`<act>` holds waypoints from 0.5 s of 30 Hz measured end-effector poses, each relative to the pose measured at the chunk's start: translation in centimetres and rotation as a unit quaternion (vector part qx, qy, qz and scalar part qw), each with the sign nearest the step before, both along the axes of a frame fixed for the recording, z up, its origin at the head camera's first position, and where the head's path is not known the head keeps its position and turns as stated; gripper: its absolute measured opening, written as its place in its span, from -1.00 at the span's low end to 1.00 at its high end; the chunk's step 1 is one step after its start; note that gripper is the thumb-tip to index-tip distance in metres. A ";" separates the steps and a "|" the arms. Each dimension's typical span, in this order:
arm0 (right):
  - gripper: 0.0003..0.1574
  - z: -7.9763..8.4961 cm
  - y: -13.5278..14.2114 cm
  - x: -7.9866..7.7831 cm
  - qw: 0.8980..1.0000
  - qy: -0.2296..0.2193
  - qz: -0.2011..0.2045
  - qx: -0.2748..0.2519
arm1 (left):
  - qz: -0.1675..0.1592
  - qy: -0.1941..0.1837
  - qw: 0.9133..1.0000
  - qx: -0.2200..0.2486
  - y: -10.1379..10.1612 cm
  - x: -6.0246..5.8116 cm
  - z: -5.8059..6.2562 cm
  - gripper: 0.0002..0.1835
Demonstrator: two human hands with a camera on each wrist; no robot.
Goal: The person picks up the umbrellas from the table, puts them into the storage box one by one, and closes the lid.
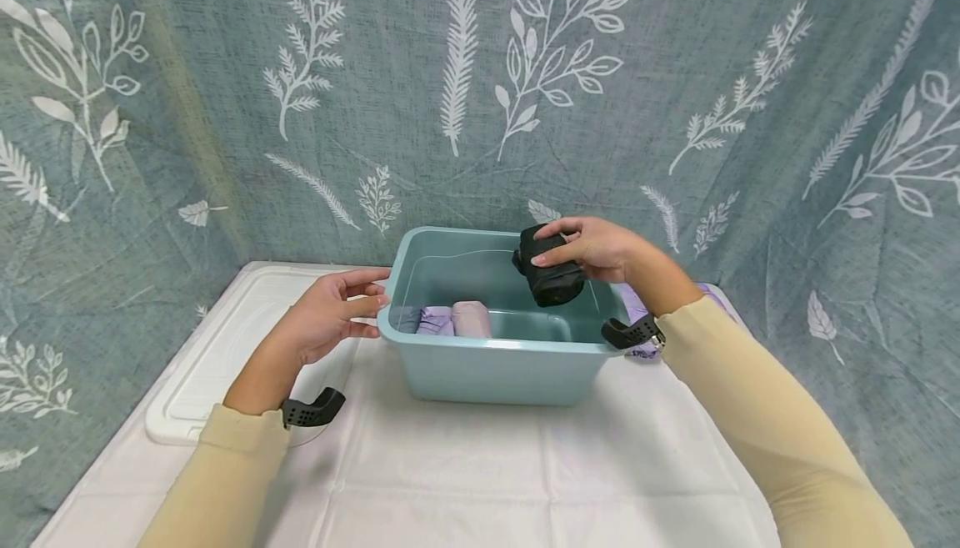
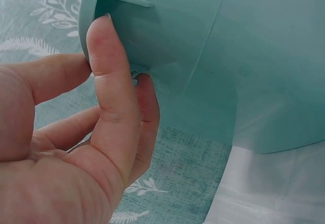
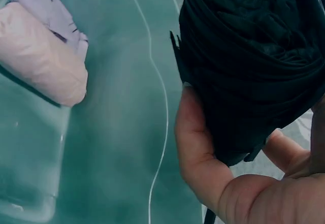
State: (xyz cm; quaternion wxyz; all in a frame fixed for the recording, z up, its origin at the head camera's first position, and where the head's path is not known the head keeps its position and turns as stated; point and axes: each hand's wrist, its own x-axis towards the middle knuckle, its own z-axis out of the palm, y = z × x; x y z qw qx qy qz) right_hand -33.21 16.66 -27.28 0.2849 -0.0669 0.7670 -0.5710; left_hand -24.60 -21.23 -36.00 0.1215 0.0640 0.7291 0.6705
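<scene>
A black rolled-up cloth bundle [image 1: 551,268] hangs tilted over the right part of a blue-green plastic bin [image 1: 495,373]. My right hand [image 1: 600,249] grips it from the right, thumb and fingers around its sides. Its folded, layered end [image 3: 254,26] faces the camera in the right wrist view. At the bin's left end my left hand [image 1: 333,310] holds the rim, the thumb and fingers pinching it in the left wrist view [image 2: 109,87]. Inside the bin, at the front left, a pale pink roll [image 1: 471,319] lies beside a lavender roll [image 1: 436,321].
A white lid [image 1: 225,348] lies flat left of the bin. Purple fabric items [image 1: 633,302] sit beyond the bin's right end, partly hidden by my right arm. White cloth [image 1: 450,473] covers the table, and a leaf-patterned curtain [image 1: 420,98] stands close behind the bin.
</scene>
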 end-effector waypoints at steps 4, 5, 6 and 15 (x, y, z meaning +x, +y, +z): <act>-0.22 -0.1 -0.8 -0.8 0.999 -0.015 0.020 0.026 | -0.002 0.003 1.000 0.000 0.0 0.0 0.1 -0.33; -0.22 -0.2 -0.9 -0.9 0.999 -0.019 0.026 0.033 | -0.003 0.004 1.000 0.001 0.0 0.0 0.1 -0.32; -0.23 -0.2 -1.1 -1.1 0.998 -0.024 0.031 0.040 | -0.004 0.004 1.000 0.001 0.0 0.0 0.1 -0.32; -0.27 -1.2 -2.5 -2.0 0.994 -0.070 0.061 0.062 | -0.003 0.000 1.000 0.004 -0.1 -0.2 -0.1 -0.32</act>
